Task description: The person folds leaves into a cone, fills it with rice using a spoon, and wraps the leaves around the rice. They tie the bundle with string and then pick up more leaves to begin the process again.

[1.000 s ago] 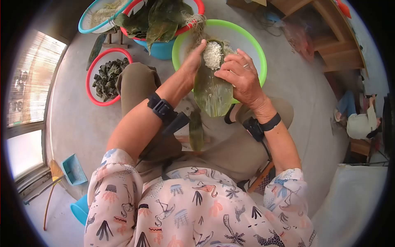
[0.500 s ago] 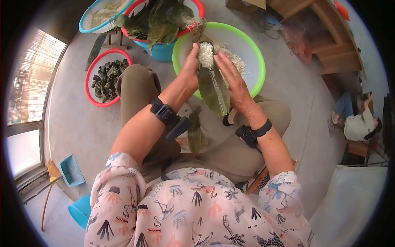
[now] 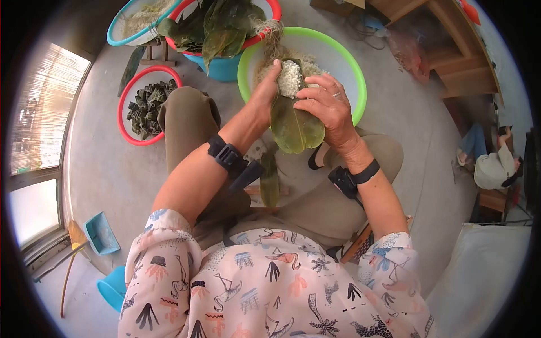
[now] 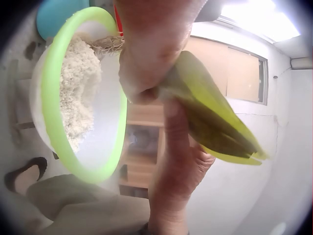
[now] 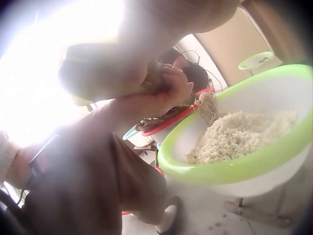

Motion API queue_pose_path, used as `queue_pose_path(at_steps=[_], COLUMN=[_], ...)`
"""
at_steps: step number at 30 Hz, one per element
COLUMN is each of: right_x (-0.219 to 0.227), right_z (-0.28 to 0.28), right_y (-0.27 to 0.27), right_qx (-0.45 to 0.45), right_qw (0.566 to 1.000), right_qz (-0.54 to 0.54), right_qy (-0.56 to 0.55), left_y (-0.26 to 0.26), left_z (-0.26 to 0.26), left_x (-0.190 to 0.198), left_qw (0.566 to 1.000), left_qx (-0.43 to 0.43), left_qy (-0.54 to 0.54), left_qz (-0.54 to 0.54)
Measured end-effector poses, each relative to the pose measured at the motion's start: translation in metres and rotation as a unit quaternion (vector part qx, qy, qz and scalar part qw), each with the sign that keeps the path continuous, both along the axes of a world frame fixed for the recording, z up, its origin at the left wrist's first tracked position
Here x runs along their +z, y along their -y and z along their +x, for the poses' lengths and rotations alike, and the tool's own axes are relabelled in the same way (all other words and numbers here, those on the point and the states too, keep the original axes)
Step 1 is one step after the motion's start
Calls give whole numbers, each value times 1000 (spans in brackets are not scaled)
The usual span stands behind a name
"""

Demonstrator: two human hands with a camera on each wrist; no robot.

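A long green leaf is folded at its upper end around white rice, its wide tail hanging toward the person. The left hand grips the folded part from the left, thumb up beside the rice. On the other side the right hand holds the leaf's edge with bent fingers near the rice. In the left wrist view the leaf sticks out between both hands. Behind the hands stands a green-rimmed basin with loose rice, also seen in the right wrist view as heaped rice.
A red-rimmed basin of leaves, with strings at its edge, stands beyond. Left of the knee, another red-rimmed basin holds dark wrapped bundles. A single leaf lies between the legs. Another person is at far right.
The right hand went from flatter fingers along the leaf to bent fingers at its edge. Both hands moved slightly right, and the leaf's tail turned its broad face up.
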State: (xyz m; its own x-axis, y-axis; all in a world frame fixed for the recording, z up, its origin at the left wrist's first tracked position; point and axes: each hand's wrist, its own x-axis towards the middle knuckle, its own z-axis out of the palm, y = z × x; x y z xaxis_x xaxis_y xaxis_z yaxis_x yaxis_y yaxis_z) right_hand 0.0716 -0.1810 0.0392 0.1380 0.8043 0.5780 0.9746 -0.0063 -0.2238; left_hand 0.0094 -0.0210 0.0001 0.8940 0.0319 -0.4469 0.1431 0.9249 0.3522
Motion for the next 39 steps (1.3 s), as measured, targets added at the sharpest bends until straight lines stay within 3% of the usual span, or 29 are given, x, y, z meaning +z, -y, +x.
queue_pose_path(at_steps=[4, 6, 7, 9, 11, 13, 20, 23, 25, 32, 39], right_x=[-5, -12, -13, -11, -18, -22, -33, -36, -36, -35, -26], right_z=[4, 7, 6, 3, 9, 8, 14, 18, 19, 21, 16], right_y=[-2, -3, -3, -4, -4, -7, -12, -12, -13, -13, -15], right_qx=[-18, -41, -43, -115, -120, -136, -174, -227, -221, -210, -277], right_qw=[998, 983, 983, 953, 948, 913, 884, 865, 835, 825, 904], right_qz=[29, 82, 82, 126, 132, 151, 188, 181, 198, 213, 181], right_qy=[-48, -158, -157, -250, -265, -354, -391, -410, -463, -480, -270], left_y=[7, 13, 15, 19, 23, 30, 39, 47, 52, 61, 71], left_z=[3, 5, 5, 5, 9, 11, 15, 12, 12, 11, 12], left_x=[-9, -12, -13, -13, -17, -19, -28, -15, -13, -11, -9], left_qw=[1000, 999, 999, 993, 992, 989, 981, 981, 982, 977, 971], left_qx=[-14, 17, 15, 10, 13, 34, 46, 62, 90, 111, 175], left_qy=[-1, 37, 38, 114, 125, 138, 165, 153, 140, 152, 118], left_qz=[12, -29, -30, -38, -31, 48, 94, 101, 91, 100, 113])
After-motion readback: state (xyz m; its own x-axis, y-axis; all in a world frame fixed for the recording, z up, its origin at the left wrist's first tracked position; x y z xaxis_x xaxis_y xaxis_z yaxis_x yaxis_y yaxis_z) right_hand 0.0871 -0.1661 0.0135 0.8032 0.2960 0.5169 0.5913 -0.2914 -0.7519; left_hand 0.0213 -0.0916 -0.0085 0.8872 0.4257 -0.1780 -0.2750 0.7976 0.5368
